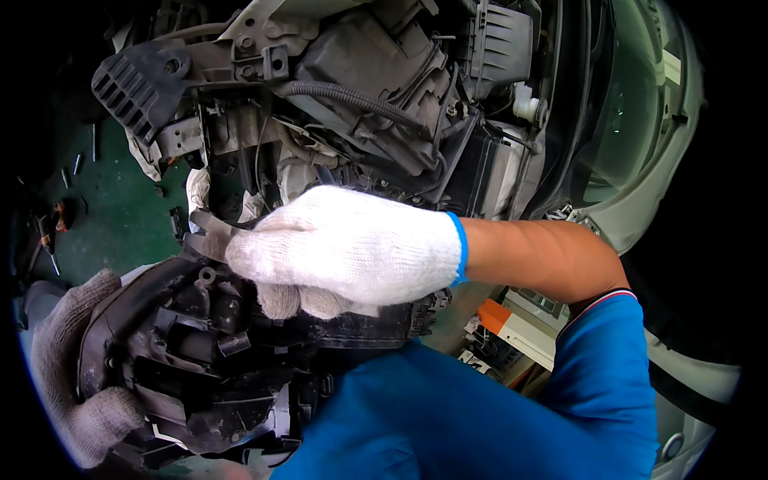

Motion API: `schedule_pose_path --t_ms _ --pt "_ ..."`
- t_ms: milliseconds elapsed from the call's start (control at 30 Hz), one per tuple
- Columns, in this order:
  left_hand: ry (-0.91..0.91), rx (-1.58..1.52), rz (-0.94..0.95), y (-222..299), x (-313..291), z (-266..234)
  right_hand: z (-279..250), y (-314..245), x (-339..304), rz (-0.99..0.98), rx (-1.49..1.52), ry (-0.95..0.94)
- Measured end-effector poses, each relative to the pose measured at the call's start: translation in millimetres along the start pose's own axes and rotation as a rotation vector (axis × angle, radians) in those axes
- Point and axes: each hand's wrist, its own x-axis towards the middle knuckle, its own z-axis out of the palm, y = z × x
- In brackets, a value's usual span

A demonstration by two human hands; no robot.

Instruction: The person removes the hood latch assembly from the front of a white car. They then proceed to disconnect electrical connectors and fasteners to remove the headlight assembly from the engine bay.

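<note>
A black plastic car headlight housing (200, 336) lies across my lap, its ribbed and clipped back side facing up. My left hand (76, 376), in a greyish knit glove, wraps round the housing's left edge with thumb and fingers apart on either side. Over the housing's far edge is my right hand (336, 248), in a white knit glove with a blue cuff. Its fingers are closed round a flat-bladed metal tool (210, 234), whose blade sticks out to the left by the housing's rim. The glove hides most of that tool.
Ahead stands an opened car front with its engine bay (368, 96), a corrugated hose (344, 96) and a slotted bracket (140, 96). Several hand tools, including a screwdriver (50, 244), lie on the green floor (104, 200) at left. An orange and white box (512, 324) is at right.
</note>
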Motion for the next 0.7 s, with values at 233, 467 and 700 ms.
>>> schedule_pose_path --t_ms 233,467,700 --pt "0.096 -0.084 0.042 -13.1 0.8 3.0 -5.3 -1.6 -0.9 0.042 0.030 -0.173" --pt "0.121 -0.157 -0.023 -4.1 4.2 8.3 -16.2 -0.1 -19.7 -0.279 0.135 0.092" --pt "0.004 -0.251 -0.066 -9.7 8.3 10.0 -28.8 32.6 -98.4 -0.394 -0.355 0.316"
